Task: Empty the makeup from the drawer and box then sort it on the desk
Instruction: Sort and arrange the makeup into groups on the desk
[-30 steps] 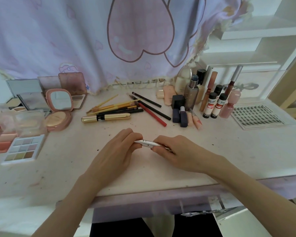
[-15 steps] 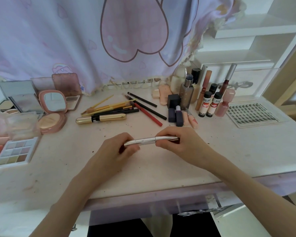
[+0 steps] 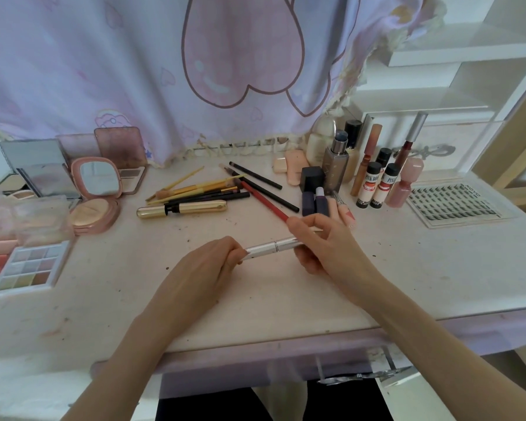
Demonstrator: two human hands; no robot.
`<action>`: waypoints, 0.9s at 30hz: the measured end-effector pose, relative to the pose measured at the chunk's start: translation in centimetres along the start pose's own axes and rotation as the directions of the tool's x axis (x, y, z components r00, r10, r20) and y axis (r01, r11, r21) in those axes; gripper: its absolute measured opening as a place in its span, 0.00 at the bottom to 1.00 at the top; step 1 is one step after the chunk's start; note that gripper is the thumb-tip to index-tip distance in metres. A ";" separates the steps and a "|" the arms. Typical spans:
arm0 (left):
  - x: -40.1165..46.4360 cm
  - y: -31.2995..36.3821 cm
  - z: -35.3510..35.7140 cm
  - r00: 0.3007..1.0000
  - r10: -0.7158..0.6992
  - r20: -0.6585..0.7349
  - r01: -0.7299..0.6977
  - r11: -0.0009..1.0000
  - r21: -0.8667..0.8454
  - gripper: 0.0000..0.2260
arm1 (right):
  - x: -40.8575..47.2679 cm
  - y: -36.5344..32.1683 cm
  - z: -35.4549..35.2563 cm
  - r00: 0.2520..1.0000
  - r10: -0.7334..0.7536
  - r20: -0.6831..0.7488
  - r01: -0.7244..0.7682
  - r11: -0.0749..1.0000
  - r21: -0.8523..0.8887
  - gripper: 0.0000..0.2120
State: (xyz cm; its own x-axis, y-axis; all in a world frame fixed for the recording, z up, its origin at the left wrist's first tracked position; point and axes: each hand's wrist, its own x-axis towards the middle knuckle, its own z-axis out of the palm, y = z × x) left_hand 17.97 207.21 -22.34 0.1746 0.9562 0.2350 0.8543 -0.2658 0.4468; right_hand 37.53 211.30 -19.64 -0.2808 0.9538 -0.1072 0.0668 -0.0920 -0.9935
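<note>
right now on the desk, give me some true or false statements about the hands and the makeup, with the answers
1. Both hands, left hand and right hand, hold the slim silver metal pen-shaped tube. True.
2. The round pink compact with a mirror is closed. False: it stands open, mirror up.
3. The shiny gold mascara tube lies flat on the pale desk. True.
4. The clear tray of black false lashes sits at the desk's left end. False: it is at the right end.

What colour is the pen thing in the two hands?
Shiny silver tube, seen clearly in the head view.
</note>
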 end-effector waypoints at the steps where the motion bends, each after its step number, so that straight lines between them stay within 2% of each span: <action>1: 0.0 0.0 0.0 1.000 0.011 -0.003 -0.011 1.000 0.003 0.22 | 0.1 0.2 0.1 0.999 0.027 -0.024 -0.027 1.000 0.013 0.11; 3: 0.0 0.2 -0.1 1.000 0.010 0.002 -0.010 1.000 -0.003 0.23 | 0.2 0.3 0.1 0.999 -0.002 -0.052 0.003 1.000 0.003 0.08; 5: 0.0 0.3 -0.2 0.999 -0.025 0.025 0.026 1.000 -0.009 0.18 | 0.0 0.3 0.1 0.997 -0.061 -0.042 0.060 0.998 -0.025 0.03; 9: 0.1 0.8 -0.5 0.996 -0.076 0.044 0.077 0.997 -0.015 0.13 | 0.0 0.1 0.2 1.000 0.007 -0.027 -0.008 0.999 -0.037 0.10; 11: 0.2 1.0 -0.6 0.995 -0.087 0.044 0.089 0.996 -0.027 0.15 | 0.2 0.2 0.4 0.997 0.055 -0.062 -0.059 0.995 -0.074 0.15; 12: 0.1 1.1 -0.7 0.995 -0.092 0.043 0.093 0.995 -0.029 0.17 | 0.2 0.1 0.3 0.995 0.066 -0.071 -0.070 0.996 -0.058 0.14; 15: 0.1 1.2 -0.8 0.995 -0.096 0.040 0.097 0.995 -0.020 0.22 | 0.2 -0.1 0.0 1.000 0.022 -0.016 -0.021 0.999 0.047 0.05; 17: 0.1 1.1 -0.7 0.994 -0.100 0.042 0.101 0.995 -0.019 0.23 | 0.2 -0.3 0.0 1.000 0.021 0.021 -0.022 0.997 0.068 0.02; 21: 0.1 1.2 -0.7 0.996 -0.083 0.044 0.083 0.996 -0.019 0.21 | 0.3 -0.3 0.1 0.992 0.125 -0.008 -0.125 0.992 0.007 0.13; 25: 0.1 1.2 -0.8 0.995 -0.092 0.040 0.093 0.995 -0.029 0.22 | 0.3 -0.4 -0.2 0.998 0.055 -0.001 -0.054 0.989 0.137 0.03; 27: 0.1 1.2 -0.8 0.994 -0.100 0.035 0.101 0.995 -0.025 0.23 | 0.3 -0.5 -0.3 0.999 0.050 0.004 -0.050 0.989 0.143 0.03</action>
State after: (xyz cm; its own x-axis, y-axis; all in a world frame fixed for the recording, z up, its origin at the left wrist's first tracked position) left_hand 18.63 206.91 -21.12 0.1054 0.9816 0.1591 0.8551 -0.1711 0.4895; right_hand 37.71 211.76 -19.13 -0.2805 0.9470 -0.1564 -0.0565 -0.1790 -0.9822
